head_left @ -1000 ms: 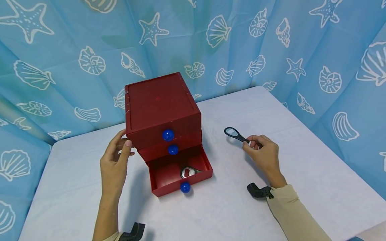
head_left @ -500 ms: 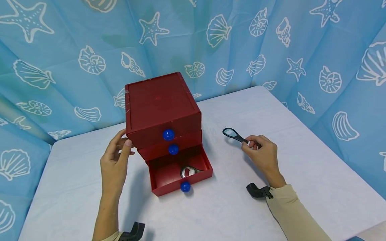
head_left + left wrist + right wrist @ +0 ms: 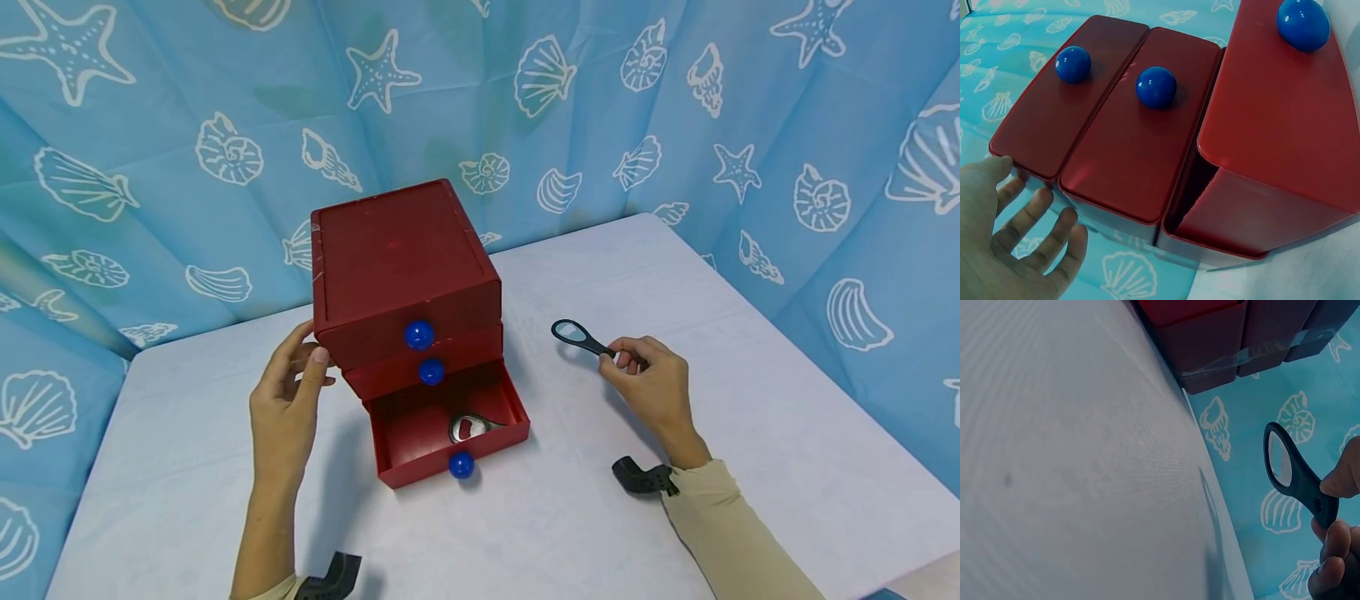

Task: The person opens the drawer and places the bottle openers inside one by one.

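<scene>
In the head view, my right hand point(image 3: 651, 385) pinches a small black-rimmed magnifying glass point(image 3: 572, 332) by its handle end. It hovers over the table, right of the red drawer cabinet point(image 3: 397, 250), lens pointing toward the cabinet. The right wrist view shows thumb and fingertips on the handle of the magnifying glass point(image 3: 1300, 480). My left hand point(image 3: 287, 400) is at the cabinet's left side, thumb near the front corner, other fingers loosely spread in the left wrist view. The bottom drawer point(image 3: 408, 442) is pulled out; inside lies a metal bottle opener point(image 3: 468, 428) with a black rim.
Two upper drawers are closed, each with a round blue knob point(image 3: 418, 335). A white cloth point(image 3: 555, 517) covers the table. Behind it and at both sides hangs a blue curtain point(image 3: 450, 92) with shell and starfish prints.
My right hand has drifted slightly left with the magnifying glass, toward the cabinet. The left hand, the cabinet and the pulled-out drawer look the same.
</scene>
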A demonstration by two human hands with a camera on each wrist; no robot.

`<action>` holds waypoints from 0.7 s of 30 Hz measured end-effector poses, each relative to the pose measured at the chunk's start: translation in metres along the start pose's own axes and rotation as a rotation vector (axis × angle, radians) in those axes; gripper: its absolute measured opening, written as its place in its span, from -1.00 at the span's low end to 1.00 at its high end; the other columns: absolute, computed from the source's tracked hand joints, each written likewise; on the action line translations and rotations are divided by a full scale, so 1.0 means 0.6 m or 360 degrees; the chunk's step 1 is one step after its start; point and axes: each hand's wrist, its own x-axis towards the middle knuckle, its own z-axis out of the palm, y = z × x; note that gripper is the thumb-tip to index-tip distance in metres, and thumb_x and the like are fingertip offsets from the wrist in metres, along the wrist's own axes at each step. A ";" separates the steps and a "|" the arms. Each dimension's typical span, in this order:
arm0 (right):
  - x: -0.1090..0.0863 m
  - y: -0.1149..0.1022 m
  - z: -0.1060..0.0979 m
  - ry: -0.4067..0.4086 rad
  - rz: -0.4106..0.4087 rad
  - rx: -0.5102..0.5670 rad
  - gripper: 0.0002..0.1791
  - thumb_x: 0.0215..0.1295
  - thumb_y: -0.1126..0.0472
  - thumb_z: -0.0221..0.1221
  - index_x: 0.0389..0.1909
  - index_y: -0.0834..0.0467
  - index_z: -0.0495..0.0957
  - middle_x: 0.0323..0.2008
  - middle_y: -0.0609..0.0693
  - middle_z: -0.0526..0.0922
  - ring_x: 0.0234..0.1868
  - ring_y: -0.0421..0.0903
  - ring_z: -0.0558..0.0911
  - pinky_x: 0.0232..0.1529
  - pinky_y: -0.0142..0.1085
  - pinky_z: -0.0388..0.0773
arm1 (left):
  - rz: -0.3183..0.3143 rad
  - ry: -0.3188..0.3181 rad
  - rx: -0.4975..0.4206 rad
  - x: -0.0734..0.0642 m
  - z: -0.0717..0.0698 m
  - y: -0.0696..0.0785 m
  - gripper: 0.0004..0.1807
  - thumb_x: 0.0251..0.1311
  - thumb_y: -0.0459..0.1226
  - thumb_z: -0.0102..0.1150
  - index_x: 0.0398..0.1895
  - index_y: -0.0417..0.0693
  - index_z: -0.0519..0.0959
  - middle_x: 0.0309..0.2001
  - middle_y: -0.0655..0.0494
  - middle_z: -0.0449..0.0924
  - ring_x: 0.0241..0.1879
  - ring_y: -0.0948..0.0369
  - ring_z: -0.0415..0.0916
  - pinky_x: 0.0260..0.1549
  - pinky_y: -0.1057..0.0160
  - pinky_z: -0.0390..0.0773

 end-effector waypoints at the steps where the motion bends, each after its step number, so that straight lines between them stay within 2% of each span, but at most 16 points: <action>1: 0.000 0.000 0.000 0.0000 -0.0003 -0.0001 -0.93 0.10 0.31 0.39 -0.38 0.19 0.71 -0.55 -0.04 0.53 -0.53 -0.20 0.42 -0.55 -0.50 0.27 | 0.0001 0.0000 0.0000 0.000 0.000 0.000 -0.55 0.46 -0.18 0.10 0.38 0.30 0.46 -0.02 0.16 0.60 -0.06 0.16 0.55 -0.10 0.40 0.58; 9: -0.002 -0.003 0.001 -0.0009 -0.0031 0.0004 -0.92 0.09 0.33 0.39 -0.37 0.21 0.71 -0.55 -0.03 0.53 -0.53 -0.19 0.42 -0.54 -0.51 0.27 | 0.0023 0.0004 0.0035 0.000 0.000 -0.002 -0.54 0.47 -0.17 0.09 0.40 0.26 0.44 -0.01 0.12 0.60 -0.06 0.17 0.56 -0.10 0.40 0.59; 21: -0.005 -0.008 0.002 -0.0043 -0.0055 0.0013 -0.93 0.10 0.33 0.39 -0.38 0.21 0.70 -0.55 -0.03 0.53 -0.52 -0.18 0.44 -0.54 -0.50 0.28 | 0.0023 0.0000 -0.0010 0.002 0.001 -0.002 -0.55 0.46 -0.20 0.10 0.38 0.27 0.46 -0.02 0.16 0.60 -0.05 0.18 0.56 -0.11 0.40 0.59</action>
